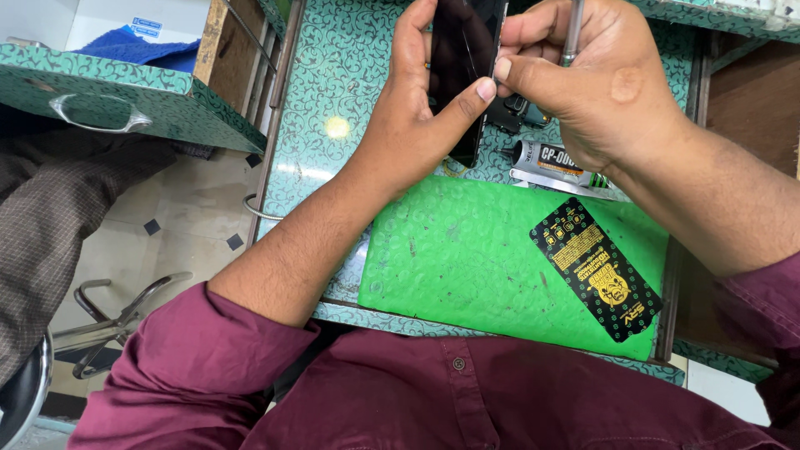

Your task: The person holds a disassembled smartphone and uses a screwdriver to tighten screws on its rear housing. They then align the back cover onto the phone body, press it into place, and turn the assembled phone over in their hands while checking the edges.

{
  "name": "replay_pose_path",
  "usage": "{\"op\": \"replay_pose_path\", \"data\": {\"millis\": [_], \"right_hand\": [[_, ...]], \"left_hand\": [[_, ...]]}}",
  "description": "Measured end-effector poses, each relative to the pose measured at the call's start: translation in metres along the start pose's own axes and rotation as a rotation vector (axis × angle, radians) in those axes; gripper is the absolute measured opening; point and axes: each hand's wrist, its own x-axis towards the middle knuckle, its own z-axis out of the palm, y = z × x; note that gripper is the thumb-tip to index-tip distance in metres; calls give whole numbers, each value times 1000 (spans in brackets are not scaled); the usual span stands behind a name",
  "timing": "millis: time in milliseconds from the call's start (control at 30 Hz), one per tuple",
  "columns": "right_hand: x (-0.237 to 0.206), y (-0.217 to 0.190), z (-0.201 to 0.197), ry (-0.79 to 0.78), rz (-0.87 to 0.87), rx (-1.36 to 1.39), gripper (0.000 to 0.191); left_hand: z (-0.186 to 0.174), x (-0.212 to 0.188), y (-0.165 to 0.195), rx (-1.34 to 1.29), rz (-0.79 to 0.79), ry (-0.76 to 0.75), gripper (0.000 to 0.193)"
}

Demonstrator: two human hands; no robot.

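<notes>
The left hand (417, 125) is gripping a flat black glossy phone (462, 67) by its long edges, thumb lying across the glass, above the green rubber work mat (467, 258). The right hand (583, 83), just beside it, is closed around a thin grey metal tool (572, 33) and is pinching the phone's edge. The phone is looking light, stiff and slippery, probably fragile; holding it by the side edges seems safest.
</notes>
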Motion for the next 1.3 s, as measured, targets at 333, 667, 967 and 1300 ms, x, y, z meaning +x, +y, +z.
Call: {"op": "replay_pose_path", "data": {"millis": [333, 667, 967, 1300], "right_hand": [[0, -5, 2, -6, 3, 2, 20], [0, -4, 3, -27, -6, 40, 19], [2, -13, 11, -11, 5, 38, 19], [1, -7, 4, -28, -18, 13, 17]], "left_hand": [[-1, -1, 4, -2, -10, -9, 74], [0, -1, 0, 4, 7, -4, 70], [2, 0, -2, 12, 42, 6, 66], [4, 2, 8, -103, -55, 31, 75]]}}
